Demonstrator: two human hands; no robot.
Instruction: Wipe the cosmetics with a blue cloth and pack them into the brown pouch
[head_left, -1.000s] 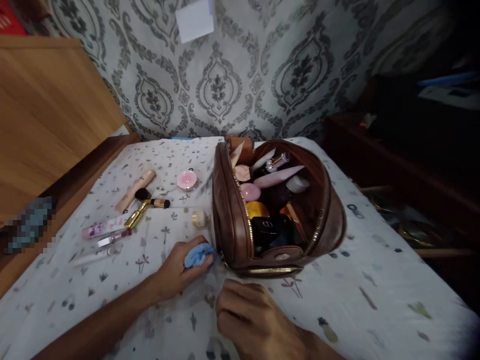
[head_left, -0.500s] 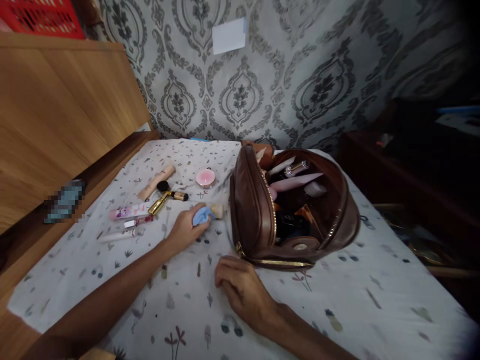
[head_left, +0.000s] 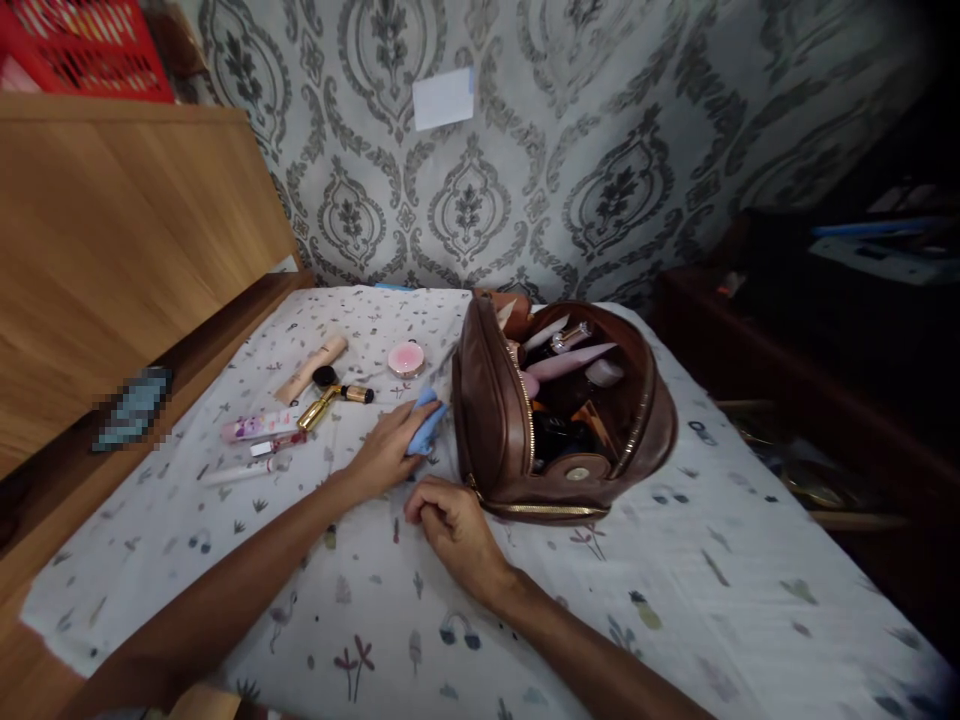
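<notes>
A brown leather cosmetic bag point(head_left: 495, 420) lies unzipped on a printed white sheet point(head_left: 675, 600), with tubes and compacts showing inside. My left hand point(head_left: 386, 450) is closed on a small blue cloth point(head_left: 426, 425), pressed against the sheet just left of the bag. My right hand point(head_left: 450, 525) rests curled on the sheet at the bag's near corner, fingers folded, nothing visible in it. Left of the cloth lie a pink round compact point(head_left: 406, 358), a gold lipstick point(head_left: 330, 400), a beige tube point(head_left: 311, 368) and a pink tube point(head_left: 255, 427).
A wooden headboard point(head_left: 127, 250) and ledge run along the left. Patterned wallpaper point(head_left: 525, 170) is behind. Dark furniture point(head_left: 825, 330) stands at the right. A red crate point(head_left: 82, 45) sits at the top left.
My left hand has carried the blue cloth away from me and then right, up beside the bag. The small beige jar seen earlier is now out of sight. My right hand stays by the bag's corner.
</notes>
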